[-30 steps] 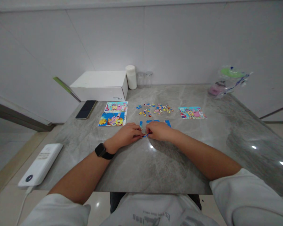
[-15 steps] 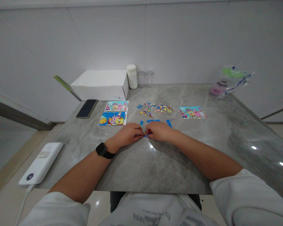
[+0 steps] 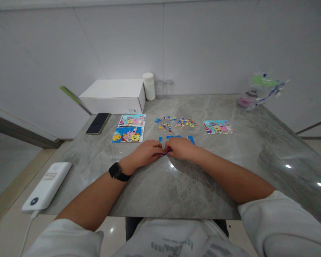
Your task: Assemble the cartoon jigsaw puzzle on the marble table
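I have both hands down on the grey table (image 3: 208, 185), knuckles nearly touching at the centre. My left hand (image 3: 144, 154) and my right hand (image 3: 180, 148) pinch the same small jigsaw piece (image 3: 166, 152) between their fingertips, fingers closed on it; it shows only as a blue sliver between them. Just behind the hands, toward 12 o'clock, lies the blue started puzzle (image 3: 176, 138), partly hidden. Farther at 12 o'clock sits the scatter of loose pieces (image 3: 176, 123). At 10 o'clock lie two picture cards (image 3: 130, 129), with a phone (image 3: 97, 123) and a white box (image 3: 113, 95) beyond. At 2 o'clock lies another card (image 3: 218, 127).
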The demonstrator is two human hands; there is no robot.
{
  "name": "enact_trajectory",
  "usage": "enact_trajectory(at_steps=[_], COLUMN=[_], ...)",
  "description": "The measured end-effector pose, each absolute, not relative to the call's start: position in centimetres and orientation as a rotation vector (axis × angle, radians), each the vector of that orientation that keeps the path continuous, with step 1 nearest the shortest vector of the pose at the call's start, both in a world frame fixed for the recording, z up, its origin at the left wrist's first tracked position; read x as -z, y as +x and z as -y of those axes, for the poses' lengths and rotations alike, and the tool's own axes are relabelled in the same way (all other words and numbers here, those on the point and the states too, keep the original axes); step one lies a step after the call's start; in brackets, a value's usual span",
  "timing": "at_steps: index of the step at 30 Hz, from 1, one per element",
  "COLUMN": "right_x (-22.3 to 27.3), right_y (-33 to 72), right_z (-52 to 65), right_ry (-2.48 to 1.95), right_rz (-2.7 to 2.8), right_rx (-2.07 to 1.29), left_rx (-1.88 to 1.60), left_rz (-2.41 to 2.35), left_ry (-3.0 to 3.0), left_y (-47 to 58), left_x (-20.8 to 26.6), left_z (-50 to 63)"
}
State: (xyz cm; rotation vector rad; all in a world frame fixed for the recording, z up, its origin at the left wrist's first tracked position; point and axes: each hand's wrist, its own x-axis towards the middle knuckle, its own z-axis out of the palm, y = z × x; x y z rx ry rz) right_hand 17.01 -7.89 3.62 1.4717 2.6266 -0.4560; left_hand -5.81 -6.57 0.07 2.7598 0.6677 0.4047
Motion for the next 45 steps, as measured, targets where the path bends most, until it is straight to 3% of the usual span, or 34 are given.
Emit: enact_trajectory(at_steps=[13,30,45], right_x=[-3.7,-3.5,-6.9], right_y=[18.8,18.5,22.2], right_z=[6.4,6.7,4.7], right_ry=[1.369,1.373,1.667], right_rz=[-2.693,-2.636,-2.746], right_rx=[0.615,0.499,0.444], left_rx=[-0.450,-0.450,-0.805], left_rz=[-0.632,-0.676,-1.079], left_ry=[2.724,2.680,2.553], left_y=[-5.6,-5.6,-6.7], left_x=[-0.1,-0.2,-0.7], left_z=[6.8,6.8,5.7])
